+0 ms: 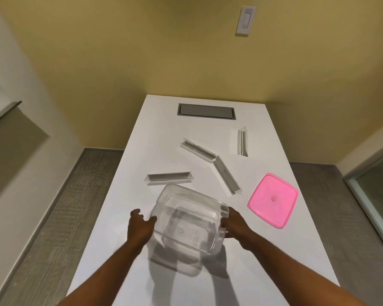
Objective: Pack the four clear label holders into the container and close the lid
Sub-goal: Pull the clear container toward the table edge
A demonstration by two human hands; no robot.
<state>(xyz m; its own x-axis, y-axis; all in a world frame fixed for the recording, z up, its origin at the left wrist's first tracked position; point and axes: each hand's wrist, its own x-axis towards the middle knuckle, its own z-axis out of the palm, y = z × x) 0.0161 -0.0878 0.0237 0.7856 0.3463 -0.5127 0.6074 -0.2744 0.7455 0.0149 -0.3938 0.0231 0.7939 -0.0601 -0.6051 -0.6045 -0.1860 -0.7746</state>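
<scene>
A clear square container (187,219) is held tilted above the white table (263,272), its opening facing me. My left hand (140,225) grips its left wall and my right hand (231,224) grips its right rim. Several clear label holders lie beyond it: one (169,179) just behind the container, one (197,150) further back, one (227,175) angled toward the right, one (242,141) upright-looking at the far right. The pink lid (272,200) lies flat on the table to the right of the container.
A grey recessed cable hatch (206,111) sits at the table's far end, against the yellow wall. Grey carpet runs along both sides of the table. A glass panel (376,191) stands at the right.
</scene>
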